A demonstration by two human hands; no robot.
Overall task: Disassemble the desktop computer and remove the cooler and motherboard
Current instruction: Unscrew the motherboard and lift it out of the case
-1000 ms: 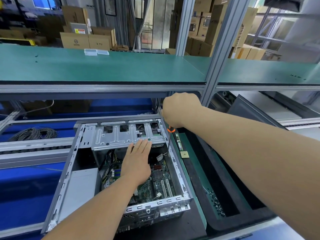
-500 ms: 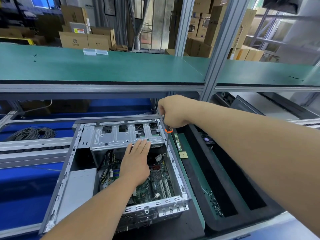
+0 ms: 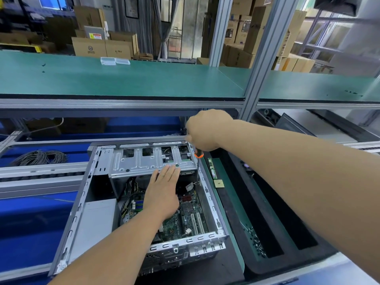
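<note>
Above motherboard (image 3: 185,219), drive cage (image 3: 152,161) beside screwdriver (image 3: 197,161).

pc case (image 3: 82,204) on bench; motherboard (image 3: 185,219) inside; drive cage (image 3: 144,161) behind it; tray (image 3: 242,212) right of case.

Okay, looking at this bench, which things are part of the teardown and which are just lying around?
In the job:
open grey metal computer case
green motherboard
orange-collared screwdriver gripped by right hand
left hand with straight fingers over the board

Lying about:
coiled grey cable
clear plastic boxes
</note>
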